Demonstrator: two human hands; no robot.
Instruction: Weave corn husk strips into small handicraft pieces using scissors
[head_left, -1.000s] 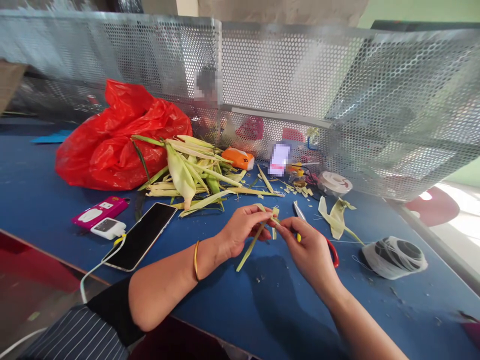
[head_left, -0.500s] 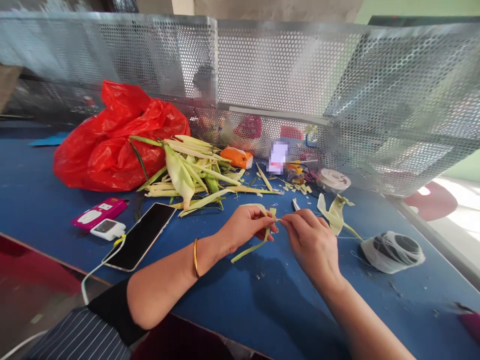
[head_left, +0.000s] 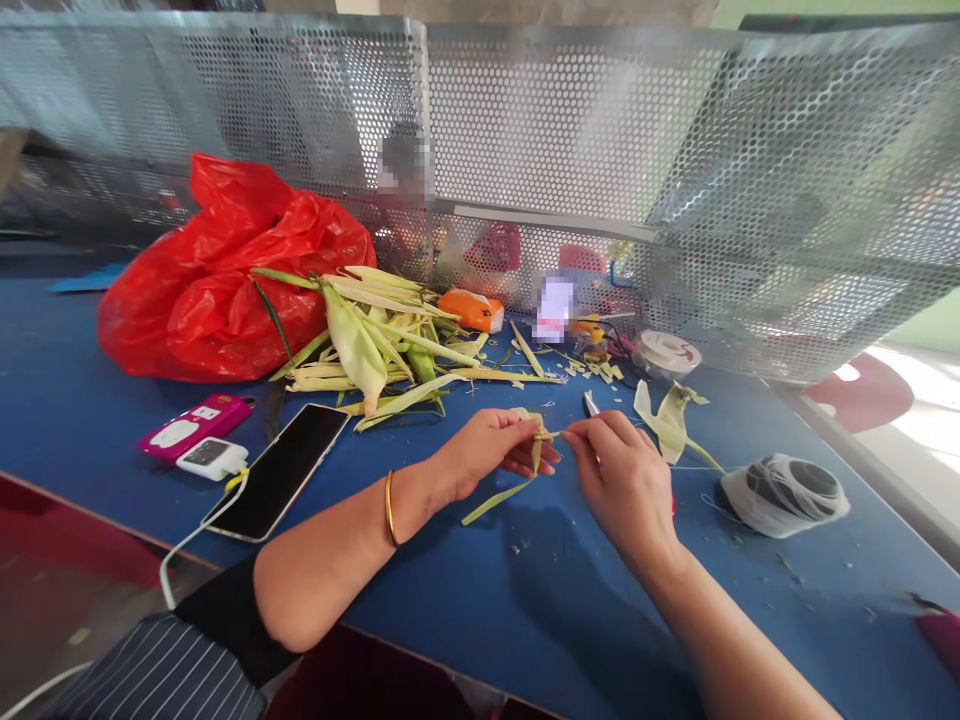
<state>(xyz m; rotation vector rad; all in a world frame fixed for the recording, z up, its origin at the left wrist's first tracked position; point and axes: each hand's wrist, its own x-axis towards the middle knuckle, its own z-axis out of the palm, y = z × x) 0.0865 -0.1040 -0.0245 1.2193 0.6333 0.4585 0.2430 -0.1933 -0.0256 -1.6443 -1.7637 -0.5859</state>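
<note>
My left hand (head_left: 495, 447) pinches a pale green corn husk strip (head_left: 496, 503) between thumb and forefinger, its other fingers loosely stretched out. One end of the strip hangs down to the left over the table. From that pinch a thin pale strand (head_left: 553, 435) reaches my right hand (head_left: 624, 475), whose thumb and forefinger are closed at its tip. Whether that strand is husk or thread I cannot tell. Scissors (head_left: 591, 404) lie partly hidden under my right hand. White thread runs from a spool (head_left: 785, 497) towards that hand. Beside it lies a loose piece of husk (head_left: 671, 425).
A pile of corn husks (head_left: 397, 350) leans by a red plastic bag (head_left: 232, 280). At left lie a black phone (head_left: 281, 470), a white charging device (head_left: 212, 458) and a pink case (head_left: 191, 425). An orange packet (head_left: 470, 310), tape roll (head_left: 667, 353) and perforated metal screen (head_left: 540, 130) stand behind.
My hands have drawn slightly apart, showing more of the thin strand between them. The left fingers have spread a little. A red bit shows beside my right hand.
</note>
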